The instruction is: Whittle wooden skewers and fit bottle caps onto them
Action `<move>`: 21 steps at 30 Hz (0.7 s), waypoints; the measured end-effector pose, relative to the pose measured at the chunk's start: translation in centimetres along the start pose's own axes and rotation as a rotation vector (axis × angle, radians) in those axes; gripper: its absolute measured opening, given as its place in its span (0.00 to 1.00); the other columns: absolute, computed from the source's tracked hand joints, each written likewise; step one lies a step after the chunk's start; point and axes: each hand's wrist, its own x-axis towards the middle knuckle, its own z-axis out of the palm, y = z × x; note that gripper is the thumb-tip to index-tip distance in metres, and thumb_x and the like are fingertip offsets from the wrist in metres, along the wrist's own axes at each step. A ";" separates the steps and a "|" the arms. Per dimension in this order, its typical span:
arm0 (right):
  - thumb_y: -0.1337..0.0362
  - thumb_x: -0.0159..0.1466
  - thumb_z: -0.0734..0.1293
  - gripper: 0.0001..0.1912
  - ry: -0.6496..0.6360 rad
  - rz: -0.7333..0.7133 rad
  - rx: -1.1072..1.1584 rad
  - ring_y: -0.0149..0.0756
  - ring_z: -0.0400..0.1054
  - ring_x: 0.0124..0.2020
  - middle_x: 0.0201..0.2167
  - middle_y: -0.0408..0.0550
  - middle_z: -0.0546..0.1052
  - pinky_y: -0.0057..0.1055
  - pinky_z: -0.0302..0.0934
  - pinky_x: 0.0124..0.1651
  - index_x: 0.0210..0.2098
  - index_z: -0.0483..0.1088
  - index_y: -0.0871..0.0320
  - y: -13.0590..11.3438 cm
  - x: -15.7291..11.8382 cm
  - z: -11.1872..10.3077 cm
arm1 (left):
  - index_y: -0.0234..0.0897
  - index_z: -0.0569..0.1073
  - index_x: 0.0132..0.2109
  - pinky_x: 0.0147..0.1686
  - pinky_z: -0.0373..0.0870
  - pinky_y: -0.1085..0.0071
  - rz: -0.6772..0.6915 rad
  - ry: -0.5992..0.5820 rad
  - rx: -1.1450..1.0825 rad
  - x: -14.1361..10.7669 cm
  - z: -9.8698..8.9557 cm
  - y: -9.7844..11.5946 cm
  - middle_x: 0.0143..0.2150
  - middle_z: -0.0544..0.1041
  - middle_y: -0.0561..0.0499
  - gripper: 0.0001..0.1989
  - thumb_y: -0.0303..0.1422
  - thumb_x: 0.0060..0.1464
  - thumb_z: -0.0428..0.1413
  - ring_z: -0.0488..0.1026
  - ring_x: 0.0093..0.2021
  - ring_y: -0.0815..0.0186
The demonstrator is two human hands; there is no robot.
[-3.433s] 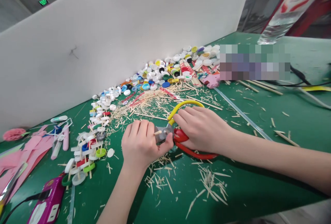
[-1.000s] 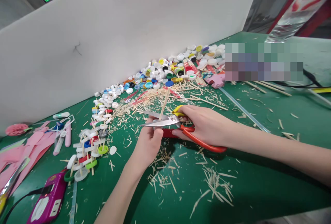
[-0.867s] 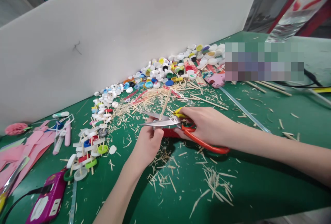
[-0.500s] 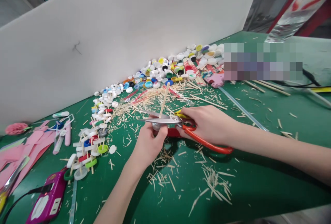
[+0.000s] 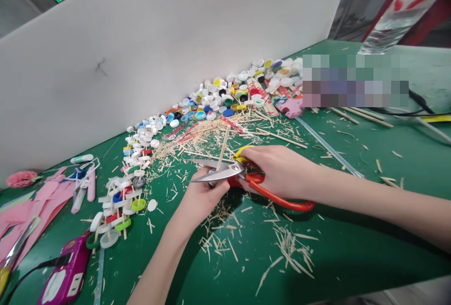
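My left hand (image 5: pixel 199 201) is closed, fingers pinched around a small greyish cap, mostly hidden behind the blades. A thin wooden stick (image 5: pixel 224 143) rises from this grip, leaning slightly right. In my right hand (image 5: pixel 287 168) is a pair of scissors (image 5: pixel 230 170) with red and yellow handles. Its blades are parted, one on either side of the stick's lower part, just above my left fingers. Whether the edges touch the wood I cannot tell. Wood shavings (image 5: pixel 294 248) lie on the green table below and around both hands.
Loose bottle caps (image 5: pixel 211 96) are heaped along the white partition (image 5: pixel 158 37). Caps on sticks (image 5: pixel 120 197) form a row at left. Nearby are pink paper strips (image 5: pixel 42 201), a purple power bank (image 5: pixel 65 272) with a cable, and other scissors (image 5: pixel 17 244). A water bottle (image 5: pixel 394 18) stands back right.
The scissor blades have spread wider and tilted around the stick. The stick and my left hand have dipped slightly. The whole view has shifted a little.
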 end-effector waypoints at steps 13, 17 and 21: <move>0.47 0.59 0.58 0.21 0.003 0.038 -0.076 0.32 0.65 0.30 0.34 0.48 0.75 0.26 0.42 0.29 0.38 0.68 0.58 -0.2 -0.1 -0.7 | 0.34 0.74 0.38 0.35 0.71 0.74 0.027 0.101 -0.107 0.1 1.0 0.7 0.38 0.78 0.49 0.09 0.30 0.49 0.53 0.73 0.33 0.72; 0.44 0.59 0.57 0.23 0.027 0.064 -0.057 0.32 0.64 0.29 0.33 0.48 0.74 0.27 0.43 0.29 0.35 0.67 0.59 0.1 0.3 -0.6 | 0.34 0.70 0.42 0.37 0.70 0.75 0.083 0.203 -0.147 0.4 1.8 0.2 0.36 0.77 0.50 0.13 0.38 0.53 0.55 0.72 0.33 0.73; 0.45 0.60 0.57 0.23 0.032 0.076 -0.053 0.31 0.64 0.28 0.32 0.48 0.74 0.27 0.43 0.29 0.35 0.66 0.59 0.4 0.4 -0.5 | 0.35 0.70 0.46 0.42 0.70 0.74 0.114 0.184 -0.138 0.5 2.0 -0.1 0.39 0.77 0.49 0.14 0.39 0.56 0.52 0.73 0.36 0.72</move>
